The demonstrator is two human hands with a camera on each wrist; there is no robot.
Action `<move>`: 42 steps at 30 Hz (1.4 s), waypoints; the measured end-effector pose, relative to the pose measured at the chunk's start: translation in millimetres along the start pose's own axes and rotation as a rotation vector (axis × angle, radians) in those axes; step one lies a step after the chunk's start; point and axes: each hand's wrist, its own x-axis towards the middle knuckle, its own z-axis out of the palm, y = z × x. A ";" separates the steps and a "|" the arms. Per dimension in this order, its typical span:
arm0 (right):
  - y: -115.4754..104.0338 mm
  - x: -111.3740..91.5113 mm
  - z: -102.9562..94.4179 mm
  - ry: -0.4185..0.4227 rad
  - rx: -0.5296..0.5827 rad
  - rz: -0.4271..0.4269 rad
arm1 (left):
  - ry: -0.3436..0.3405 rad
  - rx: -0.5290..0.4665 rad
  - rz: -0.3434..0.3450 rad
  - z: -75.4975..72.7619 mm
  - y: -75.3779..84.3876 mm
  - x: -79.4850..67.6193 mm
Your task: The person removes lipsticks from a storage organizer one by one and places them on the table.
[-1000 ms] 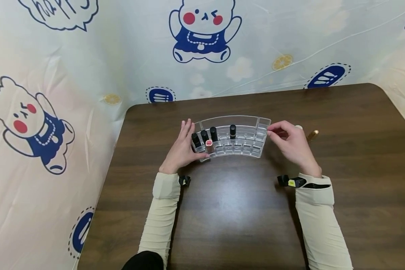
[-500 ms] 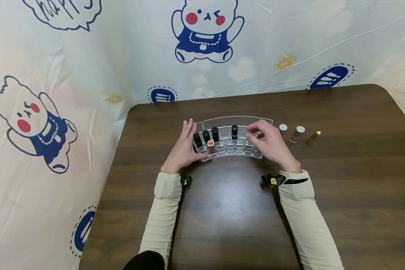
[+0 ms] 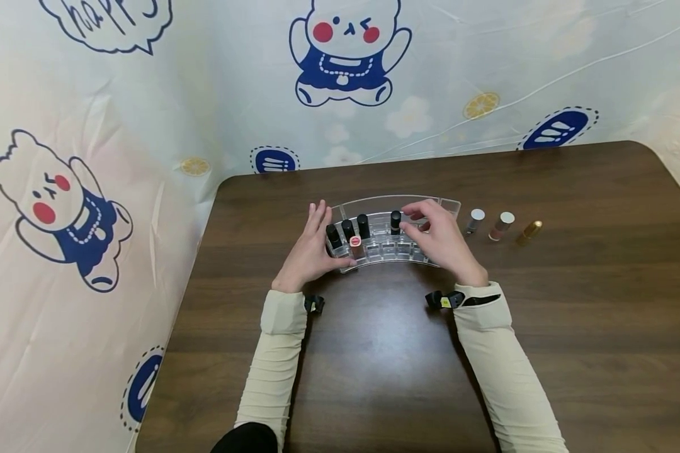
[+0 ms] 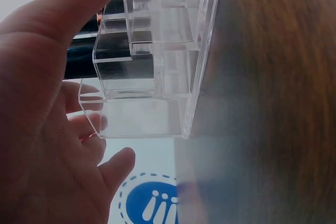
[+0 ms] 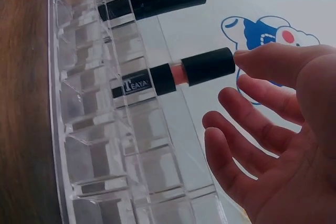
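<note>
A clear tiered lipstick organizer (image 3: 382,253) stands on the table. At its left end my left hand (image 3: 306,255) grips it, thumb along the front and fingers behind, as the left wrist view also shows. Over its right half hovers my right hand (image 3: 437,236), fingers loosely bent with nothing between them. One black-capped lipstick (image 5: 210,66) with a pink band stands in a back-row slot; my right thumb tip is right by its cap, and I cannot tell whether they touch. Several black-capped tubes (image 3: 363,225) and a pink-topped lipstick (image 3: 356,246) fill slots at the left.
Right of the organizer stand a white-capped tube (image 3: 476,219), a second white-capped tube with a reddish body (image 3: 502,225) and a gold tube (image 3: 531,230). They rest on the brown wooden table (image 3: 385,365). A printed curtain (image 3: 459,56) hangs behind the table's back edge.
My right hand has moved left from the organizer's right end to beside the black-capped lipstick, uncovering the tubes on the table. My left hand has kept its hold.
</note>
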 end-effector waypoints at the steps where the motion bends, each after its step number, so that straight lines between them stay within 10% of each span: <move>1: 0.0 0.5 1.0 -0.002 0.001 0.005 | 0.002 0.000 0.000 0.0 0.0 -0.2; 42: 0.8 4.4 29.8 0.055 -0.097 0.047 | -0.001 0.020 -0.004 0.8 -0.8 -0.2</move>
